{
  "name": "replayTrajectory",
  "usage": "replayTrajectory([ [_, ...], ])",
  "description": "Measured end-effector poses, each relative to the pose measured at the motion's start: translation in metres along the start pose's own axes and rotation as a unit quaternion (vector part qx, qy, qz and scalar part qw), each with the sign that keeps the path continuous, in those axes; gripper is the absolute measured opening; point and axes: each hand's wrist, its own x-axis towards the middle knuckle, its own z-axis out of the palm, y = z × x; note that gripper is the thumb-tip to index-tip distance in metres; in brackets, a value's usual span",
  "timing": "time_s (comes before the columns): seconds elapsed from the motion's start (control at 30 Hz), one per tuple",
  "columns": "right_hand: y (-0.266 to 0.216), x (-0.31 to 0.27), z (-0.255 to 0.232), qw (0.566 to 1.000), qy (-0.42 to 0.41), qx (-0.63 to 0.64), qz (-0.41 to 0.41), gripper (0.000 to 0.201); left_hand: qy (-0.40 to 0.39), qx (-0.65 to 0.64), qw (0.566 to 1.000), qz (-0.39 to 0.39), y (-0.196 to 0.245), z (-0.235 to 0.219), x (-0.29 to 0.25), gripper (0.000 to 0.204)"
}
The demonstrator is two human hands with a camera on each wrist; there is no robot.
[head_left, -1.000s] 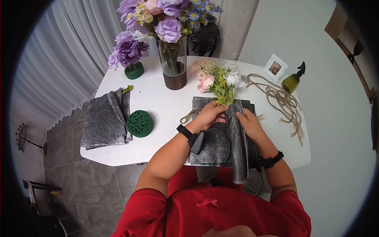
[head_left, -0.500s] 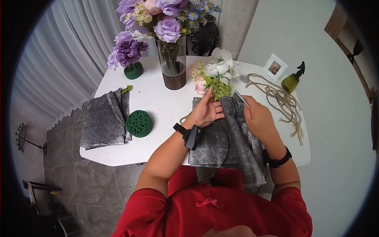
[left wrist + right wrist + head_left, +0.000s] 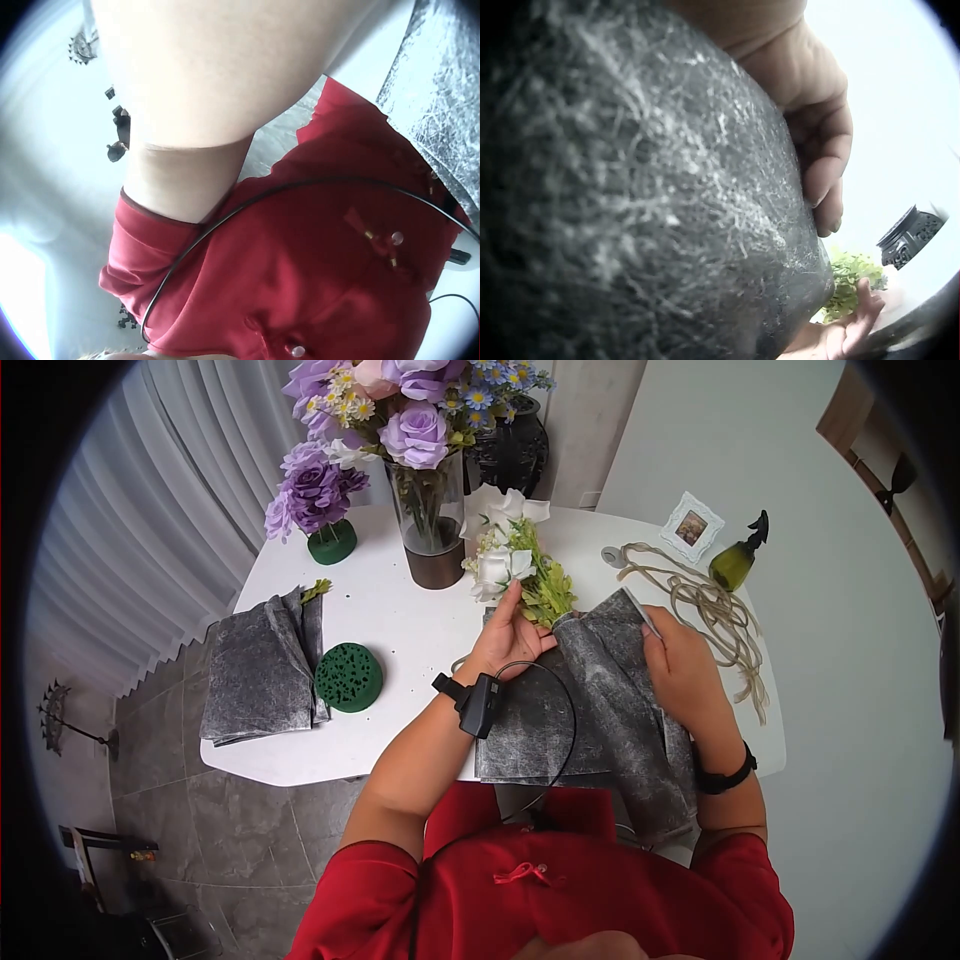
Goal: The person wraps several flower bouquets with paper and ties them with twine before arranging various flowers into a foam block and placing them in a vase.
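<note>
Over the white table's (image 3: pixel 420 615) front edge, the grey sheet (image 3: pixel 620 720) has opened wider toward my right. The bunch of flowers (image 3: pixel 505 560) at its top has tipped left; my right hand (image 3: pixel 688 670) pinches the sheet's edge, my left hand (image 3: pixel 507 644) loose-fingered, palm up beside the leaves (image 3: pixel 549 594).

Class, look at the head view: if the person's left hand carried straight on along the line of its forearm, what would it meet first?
Most likely the yellow-green leaves, just beyond the left hand; whether it already touches them is hard to tell, as depth is unclear.
</note>
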Motion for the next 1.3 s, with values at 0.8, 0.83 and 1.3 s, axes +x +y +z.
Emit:
replayTrajectory([
  [0.8, 0.065, -0.093, -0.068, 0.969, -0.076, 0.187, 0.144, 0.025, 0.008, -0.020, 0.998, -0.055, -0.004, -0.006, -0.006, 0.032],
  [0.83, 0.075, -0.098, -0.079, 0.957, -0.076, 0.204, 0.190, 0.024, 0.008, -0.020, 0.998, -0.056, -0.004, -0.010, -0.006, 0.032],
  [1.3, 0.218, -0.015, -0.170, 0.828, 0.287, 0.426, 0.224, 0.023, 0.076, 0.049, 0.988, -0.128, -0.004, -0.013, -0.005, 0.027],
])
